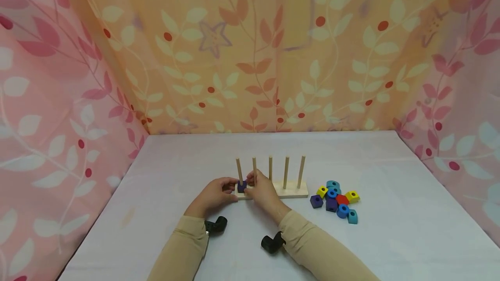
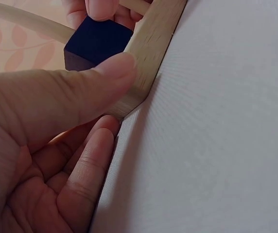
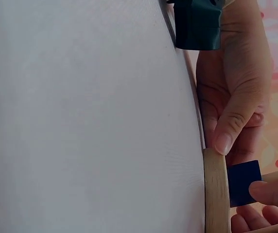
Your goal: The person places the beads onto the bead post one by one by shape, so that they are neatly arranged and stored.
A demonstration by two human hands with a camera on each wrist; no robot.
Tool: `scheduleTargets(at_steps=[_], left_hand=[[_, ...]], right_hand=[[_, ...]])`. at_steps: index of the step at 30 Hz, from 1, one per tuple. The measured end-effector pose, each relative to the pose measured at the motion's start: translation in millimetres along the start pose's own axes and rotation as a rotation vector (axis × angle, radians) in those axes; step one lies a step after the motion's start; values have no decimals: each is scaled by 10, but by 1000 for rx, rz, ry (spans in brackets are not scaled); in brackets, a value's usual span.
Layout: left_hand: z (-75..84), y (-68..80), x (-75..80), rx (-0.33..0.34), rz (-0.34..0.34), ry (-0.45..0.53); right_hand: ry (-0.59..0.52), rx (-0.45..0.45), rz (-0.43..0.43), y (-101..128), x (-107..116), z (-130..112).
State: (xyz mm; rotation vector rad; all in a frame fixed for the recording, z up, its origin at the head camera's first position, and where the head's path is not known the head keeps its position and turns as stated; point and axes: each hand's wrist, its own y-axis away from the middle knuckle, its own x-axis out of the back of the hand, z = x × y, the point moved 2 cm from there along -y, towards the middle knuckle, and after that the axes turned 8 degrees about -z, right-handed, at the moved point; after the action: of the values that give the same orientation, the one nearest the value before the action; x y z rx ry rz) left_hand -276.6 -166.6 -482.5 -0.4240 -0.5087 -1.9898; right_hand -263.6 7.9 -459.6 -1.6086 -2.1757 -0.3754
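A pale wooden peg base (image 1: 291, 190) with several upright dowels lies on the table. On its leftmost dowel sits a dark purple block (image 1: 241, 186), low against the base. My left hand (image 1: 215, 192) grips the left end of the base; in the left wrist view the thumb (image 2: 117, 68) lies on the front edge and the fingers are curled at the end. My right hand (image 1: 264, 192) reaches across the base and pinches the block, its thumb (image 3: 259, 191) on the near face in the right wrist view. Its other fingers are partly hidden behind the block.
Right of the base lies a loose pile of blocks, among them a red block (image 1: 342, 200), a yellow block (image 1: 353, 197), a blue block (image 1: 343, 210) and a purple block (image 1: 317, 201). Patterned curtains (image 1: 250, 55) surround the white-covered table (image 1: 390, 246).
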Motion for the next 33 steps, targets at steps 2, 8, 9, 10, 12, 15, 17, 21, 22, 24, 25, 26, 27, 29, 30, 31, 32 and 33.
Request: scheduleTargets(at_steps=[2, 8, 9, 10, 12, 15, 17, 21, 22, 24, 25, 26, 27, 29, 30, 31, 32, 33], left_hand=[[5, 8, -1, 11, -4, -1], [-2, 15, -2, 5, -9, -21], [-7, 14, -2, -3, -9, -27], [-9, 12, -2, 3, -7, -27], [-15, 11, -3, 5, -8, -33], [-8, 11, -3, 14, -5, -34], [0, 7, -1, 8, -1, -34], [4, -10, -7, -19, 8, -39], [1, -14, -10, -19, 5, -43], [-8, -21, -17, -11, 3, -49], [-13, -24, -17, -8, 2, -51], [-15, -24, -17, -5, 3, -55], [-16, -23, -14, -8, 5, -63], [-10, -20, -7, -10, 12, -68], [-6, -18, -2, -9, 15, -67], [-3, -16, 1, -8, 15, -64], [2, -13, 3, -5, 16, -64], [1, -13, 2, -5, 16, -63]], right_hand=[[-1, 4, -1, 16, 7, -3], [19, 15, -12, 96, 67, -46], [14, 14, -18, 114, 78, -54], [6, 14, -22, 131, 91, -64], [10, 22, -28, 165, 113, -69], [18, 50, -36, 215, 151, -71], [14, 69, -44, 250, 190, -76], [-52, 79, -71, 337, 306, -65], [-66, 72, -78, 361, 338, -50], [-80, 75, -92, 404, 404, -13], [-74, 75, -97, 422, 437, 10], [-63, 82, -102, 436, 472, 32], [-58, 84, -104, 448, 508, 52], [-44, 76, -99, 468, 588, 90], [-35, 68, -95, 478, 630, 109], [-25, 58, -90, 492, 675, 124], [-20, 45, -86, 507, 721, 141], [-18, 31, -85, 524, 769, 159]])
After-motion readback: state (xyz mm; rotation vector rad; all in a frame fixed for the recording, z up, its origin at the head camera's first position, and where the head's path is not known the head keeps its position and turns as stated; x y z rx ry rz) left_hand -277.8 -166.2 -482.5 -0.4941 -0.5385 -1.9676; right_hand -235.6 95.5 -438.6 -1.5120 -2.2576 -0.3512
